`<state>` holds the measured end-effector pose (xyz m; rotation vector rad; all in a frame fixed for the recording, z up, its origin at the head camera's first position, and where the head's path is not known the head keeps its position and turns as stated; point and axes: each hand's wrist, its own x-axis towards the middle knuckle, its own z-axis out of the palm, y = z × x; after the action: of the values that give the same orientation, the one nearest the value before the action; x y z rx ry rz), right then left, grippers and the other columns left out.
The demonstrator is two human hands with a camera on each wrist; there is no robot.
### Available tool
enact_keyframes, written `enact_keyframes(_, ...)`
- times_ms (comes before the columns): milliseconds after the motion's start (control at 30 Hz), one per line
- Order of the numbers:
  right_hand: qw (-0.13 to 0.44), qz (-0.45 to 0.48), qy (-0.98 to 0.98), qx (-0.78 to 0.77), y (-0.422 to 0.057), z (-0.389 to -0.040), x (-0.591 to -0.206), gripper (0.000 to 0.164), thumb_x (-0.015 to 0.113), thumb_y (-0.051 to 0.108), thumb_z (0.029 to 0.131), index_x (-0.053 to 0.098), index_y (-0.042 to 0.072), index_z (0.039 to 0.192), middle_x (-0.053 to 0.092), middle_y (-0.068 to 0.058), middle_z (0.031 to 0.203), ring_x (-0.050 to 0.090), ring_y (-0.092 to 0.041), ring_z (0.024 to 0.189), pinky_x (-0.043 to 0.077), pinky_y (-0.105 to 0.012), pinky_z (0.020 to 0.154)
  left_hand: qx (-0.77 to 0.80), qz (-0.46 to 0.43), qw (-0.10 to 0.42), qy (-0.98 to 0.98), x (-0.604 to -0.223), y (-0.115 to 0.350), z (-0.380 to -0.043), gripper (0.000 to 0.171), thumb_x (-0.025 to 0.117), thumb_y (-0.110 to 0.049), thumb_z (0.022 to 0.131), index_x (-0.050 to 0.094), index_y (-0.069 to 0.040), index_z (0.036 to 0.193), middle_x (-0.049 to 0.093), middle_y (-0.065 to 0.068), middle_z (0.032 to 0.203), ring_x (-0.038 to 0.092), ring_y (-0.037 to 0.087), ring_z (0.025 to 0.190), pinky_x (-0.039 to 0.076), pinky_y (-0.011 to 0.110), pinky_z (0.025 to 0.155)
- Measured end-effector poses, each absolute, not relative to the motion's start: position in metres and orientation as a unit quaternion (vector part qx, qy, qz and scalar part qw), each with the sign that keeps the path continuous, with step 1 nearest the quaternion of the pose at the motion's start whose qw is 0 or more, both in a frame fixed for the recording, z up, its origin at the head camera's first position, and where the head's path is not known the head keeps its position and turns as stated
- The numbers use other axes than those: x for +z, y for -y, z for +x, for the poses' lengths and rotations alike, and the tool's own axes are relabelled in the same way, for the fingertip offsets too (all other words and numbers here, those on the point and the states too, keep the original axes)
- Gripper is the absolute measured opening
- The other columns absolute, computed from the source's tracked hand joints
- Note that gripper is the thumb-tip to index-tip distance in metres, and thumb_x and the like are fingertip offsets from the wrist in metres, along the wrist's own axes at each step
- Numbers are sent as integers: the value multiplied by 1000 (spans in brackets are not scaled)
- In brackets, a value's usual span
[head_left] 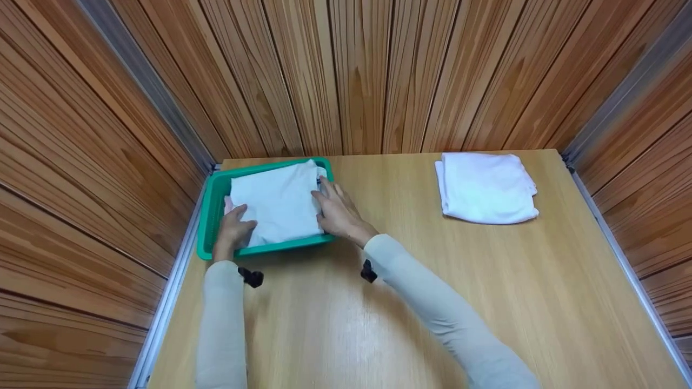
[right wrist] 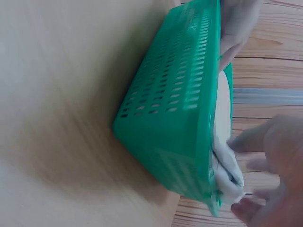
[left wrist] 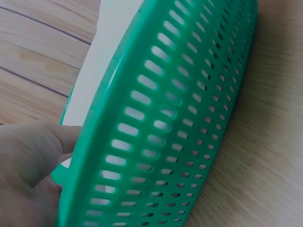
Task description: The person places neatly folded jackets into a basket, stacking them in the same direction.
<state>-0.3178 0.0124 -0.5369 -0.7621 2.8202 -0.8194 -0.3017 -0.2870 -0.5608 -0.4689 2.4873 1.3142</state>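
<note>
A folded white cloth (head_left: 275, 200) lies in a green plastic basket (head_left: 208, 216) at the table's back left. At the cloth's left end, inside the basket, is my left hand (head_left: 232, 232), thumb spread from the fingers; the basket wall partly hides it in the left wrist view. My right hand (head_left: 340, 210) is at the cloth's right edge. In the right wrist view its fingers (right wrist: 251, 139) are spread beside a bunched fold of cloth (right wrist: 229, 177) at the rim. A bit of pink fabric (head_left: 228, 204) shows under the cloth's left side.
Another folded white cloth (head_left: 486, 188) lies at the back right of the wooden table (head_left: 335, 335). Wood-plank walls (head_left: 357, 75) stand behind and on both sides, with metal rails (head_left: 167, 308) along the table's sides.
</note>
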Motion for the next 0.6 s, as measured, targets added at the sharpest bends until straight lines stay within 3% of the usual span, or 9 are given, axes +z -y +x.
enact_keyframes(167, 71, -293, -925, -231, -19, -316, -544, 54, 63, 24, 108, 51, 9, 158, 28, -15, 176, 24, -33, 164, 23, -54, 133, 371, -136, 77, -915, -559, 273, -303, 64, 58, -11, 102, 40, -4, 163, 12, 26, 176, 10, 45, 164, 20, 61, 132)
enact_keyframes(300, 84, -301, -922, -229, -25, -314, -547, 50, 60, 28, 110, 53, 10, 156, 31, -14, 175, 26, -31, 163, 24, -52, 133, 343, -96, 31, -934, -556, 255, -303, 55, 59, -7, 98, 54, 0, 153, 24, 27, 174, 6, 46, 165, 10, 61, 133)
enact_keyframes(400, 88, -302, -917, -245, -31, -313, -547, 48, 60, 28, 110, 56, 11, 155, 33, -12, 174, 28, -30, 162, 26, -52, 132, 364, -64, 7, -929, -554, 241, -303, 46, 60, -6, 101, 61, 3, 146, 41, 28, 165, 20, 45, 162, 16, 60, 133)
enact_keyframes(600, 91, -298, -906, -286, -45, -310, -543, 45, 61, 26, 109, 58, 14, 152, 38, -7, 172, 34, -31, 158, 32, -55, 129, 441, -45, 2, -896, -545, 215, -301, 38, 59, -11, 106, 64, 2, 141, 61, 23, 147, 53, 40, 144, 42, 55, 121)
